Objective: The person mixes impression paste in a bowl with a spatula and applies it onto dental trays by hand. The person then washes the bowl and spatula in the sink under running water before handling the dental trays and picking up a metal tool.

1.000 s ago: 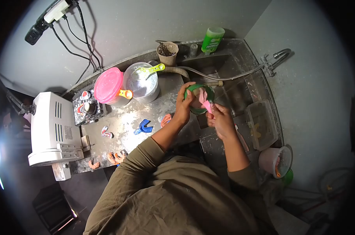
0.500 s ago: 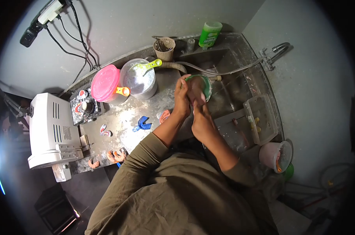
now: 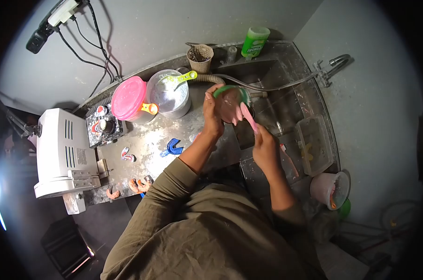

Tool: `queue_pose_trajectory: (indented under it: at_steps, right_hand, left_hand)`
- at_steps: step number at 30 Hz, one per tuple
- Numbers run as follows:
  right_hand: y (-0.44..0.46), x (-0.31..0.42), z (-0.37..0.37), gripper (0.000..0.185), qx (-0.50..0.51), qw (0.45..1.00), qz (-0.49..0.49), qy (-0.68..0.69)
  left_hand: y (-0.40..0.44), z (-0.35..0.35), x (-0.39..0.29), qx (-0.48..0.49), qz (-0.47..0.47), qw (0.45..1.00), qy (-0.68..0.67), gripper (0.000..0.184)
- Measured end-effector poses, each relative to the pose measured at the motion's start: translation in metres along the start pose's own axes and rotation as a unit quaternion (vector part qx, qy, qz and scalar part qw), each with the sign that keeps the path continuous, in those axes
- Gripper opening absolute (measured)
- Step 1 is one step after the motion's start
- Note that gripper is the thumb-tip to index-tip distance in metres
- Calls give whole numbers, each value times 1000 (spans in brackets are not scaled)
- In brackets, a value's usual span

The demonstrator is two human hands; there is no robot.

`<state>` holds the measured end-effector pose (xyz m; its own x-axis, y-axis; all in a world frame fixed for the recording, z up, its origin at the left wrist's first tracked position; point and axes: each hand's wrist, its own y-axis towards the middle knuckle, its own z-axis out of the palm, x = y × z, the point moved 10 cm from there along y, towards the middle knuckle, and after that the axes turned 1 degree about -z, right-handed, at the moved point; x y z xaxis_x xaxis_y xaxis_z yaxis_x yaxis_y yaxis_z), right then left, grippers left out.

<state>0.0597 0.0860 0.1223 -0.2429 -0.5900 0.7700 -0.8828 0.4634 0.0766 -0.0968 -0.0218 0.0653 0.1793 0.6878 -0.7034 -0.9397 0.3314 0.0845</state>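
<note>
My left hand (image 3: 213, 116) is wrapped around the side of a green mixing bowl (image 3: 243, 95), held tilted above the left edge of the sink. A wet, pinkish-brown paste (image 3: 229, 103) coats its inside. In my right hand (image 3: 266, 151) is the handle of a pink spatula (image 3: 249, 117). Its blade is at the bowl's right rim, and paste hangs from the lower rim beside it. A blue dental impression tray (image 3: 175, 147) lies on the counter left of my left forearm.
On the counter stand a pink-lidded tub (image 3: 127, 99), an open tub of white powder (image 3: 168, 100) with a green scoop (image 3: 187, 76), and a white machine (image 3: 64, 154). A tap (image 3: 324, 72), a clear plastic box (image 3: 313, 145) and a bucket (image 3: 324, 189) are on the right.
My right hand has drawn back right and down from the bowl, bringing the pink spatula into clear view. The bowl has tipped toward me, showing more paste.
</note>
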Motion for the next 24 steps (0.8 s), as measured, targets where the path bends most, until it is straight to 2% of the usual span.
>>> queue_pose_trajectory:
  at_steps: [1,3,4,5,6,8,9,10,11,13,14,15,17,18,21,23,24]
  right_hand:
    - [6,-7,10,24,27,998,47,-14]
    - [-5,-11,35,24,17,999,-49,14]
    - [-9,-13,49,25,72,993,14,93]
    - [-10,-8,52,25,79,992,11,93]
    - [-13,-11,60,27,97,970,61,216]
    - [-18,-3,70,32,122,886,133,428]
    - [-19,1,68,32,125,885,132,429]
    - [-21,4,68,32,134,854,142,482]
    - [-22,6,67,32,143,821,152,532]
    - [-25,3,60,33,146,820,152,531]
    - [-24,-2,54,33,130,841,141,507]
    - [-24,-8,48,34,113,859,130,482]
    - [-26,-17,42,33,120,861,134,475]
    - [-28,-17,39,33,125,868,127,463]
    - [-34,-14,38,33,144,880,120,436]
    - [-40,-7,42,34,181,893,105,399]
    - [-43,-7,45,34,188,891,106,399]
  left_hand:
    - [-1,8,1,11,3,1000,-8,69]
    - [1,15,1,7,2,1000,-25,68]
    - [-1,21,2,4,-39,996,-80,69]
    - [-4,23,5,-1,-81,988,-134,71]
    - [-3,12,13,-10,-83,989,-123,70]
    - [-4,-7,29,-11,-93,990,-101,69]
    - [-6,-6,30,-4,-103,990,-92,68]
    - [-6,-16,35,-89,-93,985,-111,66]
    - [-7,-19,32,-91,-91,985,-111,66]
    - [-14,-24,46,-45,-172,973,-147,63]
    - [-17,-56,75,-93,-221,965,-109,57]
    - [-16,-61,73,-97,-221,964,-109,57]
    - [-18,-88,60,-155,-192,964,98,53]
    - [-18,-96,57,-162,-193,963,98,53]
    - [-22,-123,49,-112,-269,879,378,61]
    - [-25,-113,24,-140,-252,883,370,64]
    - [-25,-106,19,-111,-260,884,373,65]
